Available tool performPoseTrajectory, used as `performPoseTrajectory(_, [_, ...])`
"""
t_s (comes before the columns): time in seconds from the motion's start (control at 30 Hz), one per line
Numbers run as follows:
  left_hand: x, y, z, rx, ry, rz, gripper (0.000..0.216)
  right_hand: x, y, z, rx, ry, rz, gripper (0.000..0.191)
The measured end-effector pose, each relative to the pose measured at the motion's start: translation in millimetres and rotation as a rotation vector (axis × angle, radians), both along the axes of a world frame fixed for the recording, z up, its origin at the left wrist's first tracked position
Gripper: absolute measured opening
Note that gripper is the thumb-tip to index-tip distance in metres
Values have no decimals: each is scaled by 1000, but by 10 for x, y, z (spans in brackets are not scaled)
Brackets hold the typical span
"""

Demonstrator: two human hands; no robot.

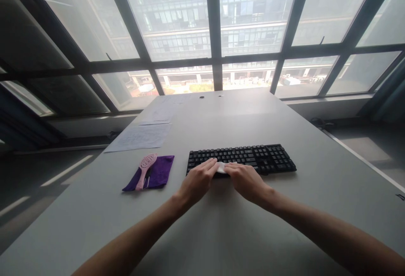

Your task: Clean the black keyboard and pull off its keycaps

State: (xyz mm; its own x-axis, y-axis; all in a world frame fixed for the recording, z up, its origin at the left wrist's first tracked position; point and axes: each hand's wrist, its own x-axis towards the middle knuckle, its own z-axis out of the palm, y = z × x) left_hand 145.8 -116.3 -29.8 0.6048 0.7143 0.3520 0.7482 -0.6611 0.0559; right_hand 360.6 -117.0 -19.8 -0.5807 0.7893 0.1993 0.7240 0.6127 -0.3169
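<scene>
Straight ahead, at the near edge of the black keyboard [253, 158], a small white wipe [221, 167] lies between both hands. Left hand [198, 182] and right hand [247, 181] hold its opposite ends, fingers together, equally near. Keyboard's long axis runs left-right across the bench [221, 234].

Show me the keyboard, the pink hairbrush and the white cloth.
black keyboard [262, 158], head view, middle keys
pink hairbrush [148, 161], head view, brush head
white cloth [221, 167], head view, visible middle

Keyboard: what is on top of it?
The left hand and right hand rest on the near rows of the keyboard, a small white cloth between them; what lies beneath is covered.
</scene>
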Motion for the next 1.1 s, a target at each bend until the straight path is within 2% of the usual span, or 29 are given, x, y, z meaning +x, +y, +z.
performPoseTrajectory(0.1, [-80,163,159,10,-23,82,49,-134,150,71,7,25,-33,39])
performPoseTrajectory(0.2, [-159,365,228,6,-38,167,49,-302,375,121,45,31,-78,41])
performPoseTrajectory(0.37, [-320,516,75,-105,-77,221,49,-505,599,120,-41,-65,-100,39])
performPoseTrajectory(0.47, [-405,379,-53,-105,-84,157,50,-519,502,64,-49,-39,-61,37])
performPoseTrajectory(0.57, [-472,119,-131,-67,-71,79,53,-486,273,-11,-15,25,18,36])
performPoseTrajectory(0.67, [-532,-116,-139,-55,-58,21,56,-464,61,-53,4,47,98,36])
performPoseTrajectory(0.77, [-579,-172,-64,-38,-65,6,58,-489,20,-23,0,56,119,36])
performPoseTrajectory(0.83, [-604,-83,17,-5,-84,38,56,-540,114,30,20,72,102,36])
performPoseTrajectory(0.97, [-662,255,125,35,-106,147,48,-709,461,120,51,52,6,38])
performPoseTrajectory(1.1, [-716,459,49,-51,-95,203,45,-850,704,109,15,-32,-19,37])
